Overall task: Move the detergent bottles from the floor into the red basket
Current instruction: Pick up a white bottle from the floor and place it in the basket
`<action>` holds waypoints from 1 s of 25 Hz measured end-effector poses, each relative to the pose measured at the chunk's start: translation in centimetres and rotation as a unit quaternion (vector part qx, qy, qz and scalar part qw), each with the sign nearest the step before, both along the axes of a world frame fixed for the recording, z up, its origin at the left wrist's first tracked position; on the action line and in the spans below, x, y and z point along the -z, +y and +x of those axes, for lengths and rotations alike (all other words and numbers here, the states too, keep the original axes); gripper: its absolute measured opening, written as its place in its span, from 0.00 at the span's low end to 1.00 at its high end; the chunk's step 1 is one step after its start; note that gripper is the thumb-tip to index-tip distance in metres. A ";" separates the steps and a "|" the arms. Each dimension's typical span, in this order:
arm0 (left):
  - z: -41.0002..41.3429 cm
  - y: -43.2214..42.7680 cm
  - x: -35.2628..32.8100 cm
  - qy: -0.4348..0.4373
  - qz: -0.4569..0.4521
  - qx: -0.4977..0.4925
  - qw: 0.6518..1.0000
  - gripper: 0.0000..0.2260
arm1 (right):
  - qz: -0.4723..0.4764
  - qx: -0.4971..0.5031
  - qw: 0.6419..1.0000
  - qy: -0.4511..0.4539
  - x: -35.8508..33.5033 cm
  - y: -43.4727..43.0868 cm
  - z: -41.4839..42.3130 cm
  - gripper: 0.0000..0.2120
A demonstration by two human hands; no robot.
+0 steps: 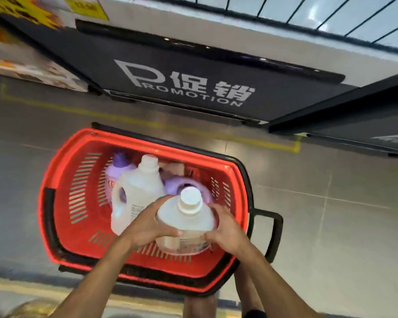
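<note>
On the grey floor (331, 226), both hands (186, 228) grip 1 white bottle (189, 223) over the red basket (62, 180).

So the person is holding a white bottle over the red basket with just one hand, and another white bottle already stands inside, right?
Not quite: both hands hold it. In the head view the left hand and the right hand each grip a side of the white bottle over the red basket. A second white bottle does stand inside.
</note>
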State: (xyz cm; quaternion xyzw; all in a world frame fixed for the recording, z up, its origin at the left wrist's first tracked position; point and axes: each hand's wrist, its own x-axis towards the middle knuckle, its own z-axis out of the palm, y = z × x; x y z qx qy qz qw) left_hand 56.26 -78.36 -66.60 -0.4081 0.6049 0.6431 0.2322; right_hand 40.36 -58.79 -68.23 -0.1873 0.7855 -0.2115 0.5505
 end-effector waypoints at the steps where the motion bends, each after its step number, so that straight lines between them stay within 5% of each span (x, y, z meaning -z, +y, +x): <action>1: -0.2 0.1 0.7 -0.029 -0.077 -0.003 0.997 0.31 | 0.001 0.037 0.999 0.036 0.2 -0.2 0.0 0.29; 4: -1.3 0.2 1.4 -0.118 -0.299 0.061 0.945 0.24 | 0.027 0.075 0.993 0.092 -0.4 -0.8 0.3 0.18; 8: -5.0 0.4 -0.1 -0.127 -0.325 0.173 0.921 0.22 | 0.061 -0.011 0.995 0.072 -1.3 -1.9 0.2 0.21; 16: -4.8 1.6 -9.7 -0.223 -0.443 0.353 0.793 0.22 | 0.088 -0.198 0.965 0.145 -8.5 -2.2 -1.7 0.23; 25: -1.7 7.2 -28.5 -0.199 -0.459 0.371 0.782 0.19 | 0.073 -0.295 0.904 0.300 -30.9 0.0 -4.2 0.18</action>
